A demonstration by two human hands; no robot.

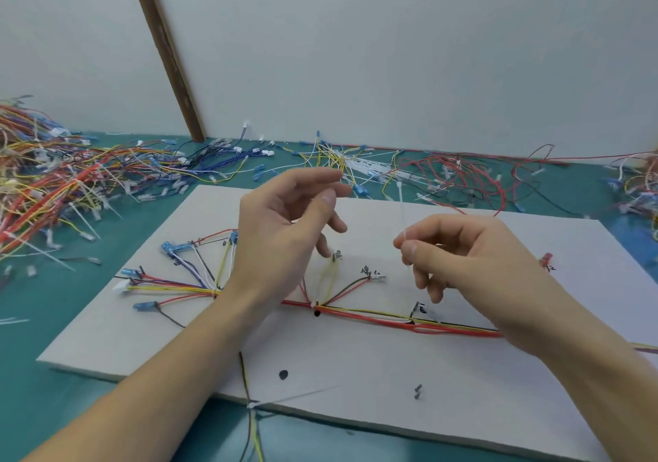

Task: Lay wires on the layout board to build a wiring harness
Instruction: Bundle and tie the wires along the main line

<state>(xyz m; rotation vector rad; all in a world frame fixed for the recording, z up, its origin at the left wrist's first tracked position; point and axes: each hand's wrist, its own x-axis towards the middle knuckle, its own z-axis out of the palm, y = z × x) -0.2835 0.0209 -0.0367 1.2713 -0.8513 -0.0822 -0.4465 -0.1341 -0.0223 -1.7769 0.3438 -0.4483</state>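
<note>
Fingers (409,248) of the right hand (463,258), thumb against forefinger, pinch a thin translucent white cable tie (401,212) that stands nearly upright above the flat white rectangular layout board (356,365); the remaining fingers curl loosely beneath. Left hand (281,233) hovers over the board's middle, fingers relaxed and spread, holding nothing. Beneath both hands a partly laid harness of red, yellow, black and white wires (374,314) runs across the board, fanning at its left end into branches tipped with blue insulated terminals (171,248). A black-and-yellow wire branch (249,422), bound by a second white tie, crosses the board's near edge. Black marker dots (283,374) and small metal pegs (417,391) lie on the board's near half. Loose bundles of multicoloured wires (53,180) lie on the green table surface (71,319) left of and beyond the board.
</note>
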